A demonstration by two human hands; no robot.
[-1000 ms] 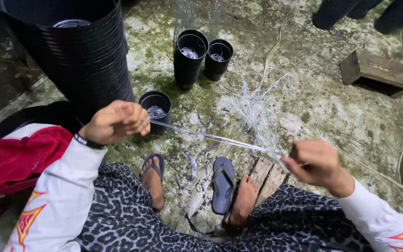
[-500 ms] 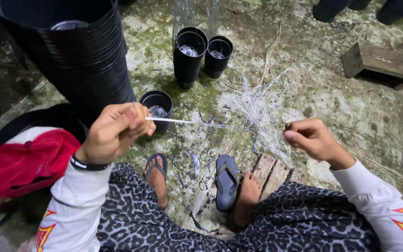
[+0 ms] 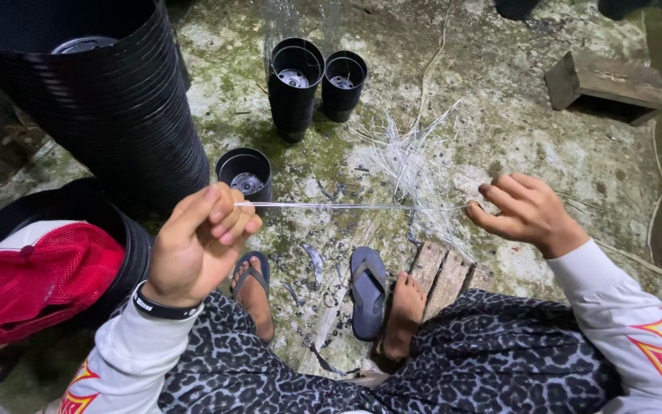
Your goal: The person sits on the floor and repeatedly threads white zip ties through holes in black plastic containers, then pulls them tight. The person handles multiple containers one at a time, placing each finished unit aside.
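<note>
L hand (image 3: 197,245) is raised w/ wrist bent up, back of hand toward the camera, fingers curled in; thumb and fingertips pinch one end of a thin white plastic strip (image 3: 346,205). A black wristband (image 3: 158,305) sits on that wrist, white sleeve below. R hand (image 3: 521,213) is out to the right at about the same height, palm facing left, fingers loosely bent and spread, not fisted. The strip's far end reaches the R fingertips; can't tell for sure if it's pinched there or just touching.

The strip runs near-horizontal btwn both hands, stretched straight, above the concrete floor (image 3: 545,146). Just behind it, on the floor, lies a loose heap of similar white strips (image 3: 415,153).

Near the L hand: a single small black pot (image 3: 244,174) just beyond the knuckles, a tall stack of black pots (image 3: 109,107) further left, and a red-and-white cap (image 3: 36,280) resting in another black pot at lower left. Two more black pot stacks (image 3: 312,80) stand well beyond. Person's feet sit below the strip, one in a grey flip-flop (image 3: 252,287), one bare beside a loose flip-flop (image 3: 367,290).
</note>
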